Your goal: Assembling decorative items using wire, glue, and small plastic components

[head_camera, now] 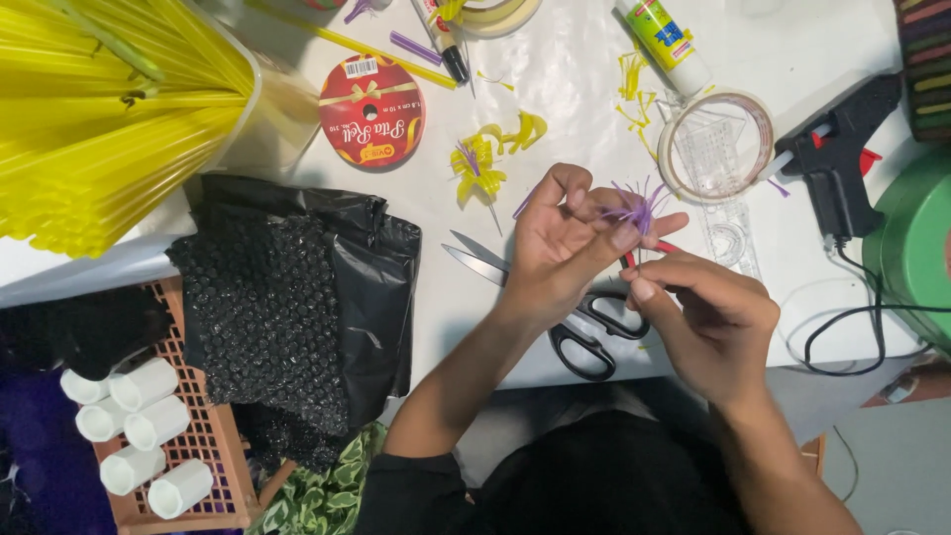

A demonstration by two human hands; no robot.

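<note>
Dark-sleeved arms fill the bottom edge, both hands raised over the white table (555,89). Left hand (555,253) pinches a small purple fringed straw piece (639,210) between thumb and fingers; right hand (708,317) closes its fingertips narrowly on the lower stem of the same piece, just below the fringe.

Landmark: black-handled scissors (555,307), lying open on the table directly under the hands.
- Beyond the scissors: a finished yellow fringed piece (477,166), then a red ribbon spool (371,111)
- Right of the scissors: clear tape roll (715,144), then black glue gun (842,163) with its cord trailing toward the table edge
- Far left of the scissors: tub of yellow straws (109,109)

Risks, judged: thin fringe strands could tear or bend if the right fingers pull too hard; the piece could slip and drop onto the open blades; an elbow could snag the cord and drag the glue gun
</note>
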